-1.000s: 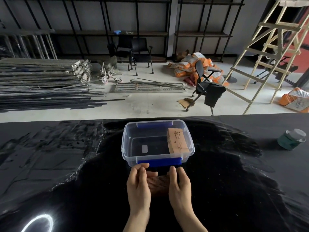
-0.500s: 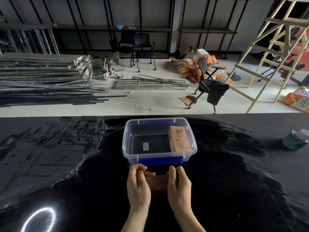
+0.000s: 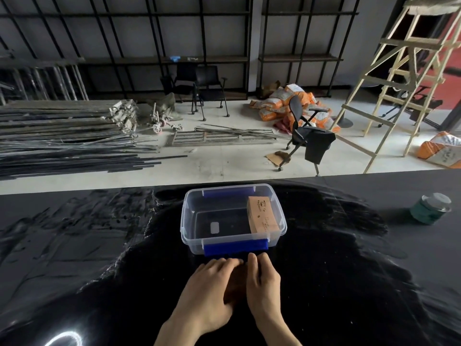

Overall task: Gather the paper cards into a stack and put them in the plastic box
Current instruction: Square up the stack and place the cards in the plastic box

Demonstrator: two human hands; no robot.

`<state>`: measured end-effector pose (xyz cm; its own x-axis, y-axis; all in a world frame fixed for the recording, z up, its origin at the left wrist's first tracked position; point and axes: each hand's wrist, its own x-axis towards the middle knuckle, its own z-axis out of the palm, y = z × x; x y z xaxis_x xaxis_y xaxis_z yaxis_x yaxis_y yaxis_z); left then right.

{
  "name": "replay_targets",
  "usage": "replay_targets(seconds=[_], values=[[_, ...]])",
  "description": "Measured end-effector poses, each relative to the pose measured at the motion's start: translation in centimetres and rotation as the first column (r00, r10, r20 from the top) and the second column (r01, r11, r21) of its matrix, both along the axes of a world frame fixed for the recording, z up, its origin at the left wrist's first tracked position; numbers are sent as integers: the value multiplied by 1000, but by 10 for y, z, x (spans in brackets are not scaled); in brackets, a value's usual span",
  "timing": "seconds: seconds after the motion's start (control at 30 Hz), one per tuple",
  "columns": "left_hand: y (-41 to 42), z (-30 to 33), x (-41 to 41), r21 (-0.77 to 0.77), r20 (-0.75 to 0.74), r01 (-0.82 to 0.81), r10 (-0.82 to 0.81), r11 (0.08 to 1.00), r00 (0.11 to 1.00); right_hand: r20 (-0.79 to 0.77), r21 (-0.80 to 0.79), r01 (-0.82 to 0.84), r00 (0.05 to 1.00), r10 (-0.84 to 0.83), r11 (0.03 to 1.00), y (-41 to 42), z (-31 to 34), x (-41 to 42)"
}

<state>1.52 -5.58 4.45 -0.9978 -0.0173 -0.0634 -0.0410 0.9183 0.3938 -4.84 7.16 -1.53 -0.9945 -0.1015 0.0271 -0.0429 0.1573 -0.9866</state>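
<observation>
Both hands sit together on the black table (image 3: 99, 258), near its front edge and just in front of the plastic box (image 3: 232, 218). The left hand (image 3: 209, 293) lies palm-down over the paper cards (image 3: 235, 283), fingers curled across the top; the right hand (image 3: 263, 283) presses against their right side with its fingers pointing toward the box. Only a brown sliver of the cards shows between the hands, so the stack looks pinched from both sides, but how square it is I cannot tell. The box stands open, no lid, near the middle of the table toward the far edge, blue clips on its near and far rims. A brown carton (image 3: 262, 216) leans inside along the right wall; the left part of the box floor is bare. A green-taped jar (image 3: 430, 208) sits well apart at the right edge of the table. Step in hand, as I read it: finishing the gather, squaring the cards. The next move calls for a firm grip on the whole stack, a lift over the near rim, and setting it down in the free left part, clear of the carton, without cards fanning out.
</observation>
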Motion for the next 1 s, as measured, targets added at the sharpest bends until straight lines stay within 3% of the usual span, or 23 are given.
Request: replay_targets(seconds=[0.2,0.33,0.4,0.47,0.57,0.63,0.77,1.0], values=[[4,4,-8,-23,4,-114,114,993,994,-21,74,-66,997,68,995,3,9,-2],[-2,7,-2,165,-18,-269,276,949,961,11,-48,-114,993,114,992,18,26,-1],[-3,7,0,412,-29,-332,376,849,926,126,-183,-135,979,160,974,29,34,-4],[-3,6,-1,653,19,-363,464,665,885,187,-302,-227,938,291,926,35,43,-7],[0,10,-4,824,143,-395,525,406,839,125,-327,-372,894,430,869,34,60,-10],[1,13,-5,875,185,-382,524,297,831,100,-340,-404,882,460,849,32,68,-13],[0,18,-6,922,255,-361,482,140,838,93,-392,-399,879,468,829,31,81,-18],[-3,30,-15,925,272,-360,454,118,848,54,-277,-329,933,356,903,18,85,-21]])
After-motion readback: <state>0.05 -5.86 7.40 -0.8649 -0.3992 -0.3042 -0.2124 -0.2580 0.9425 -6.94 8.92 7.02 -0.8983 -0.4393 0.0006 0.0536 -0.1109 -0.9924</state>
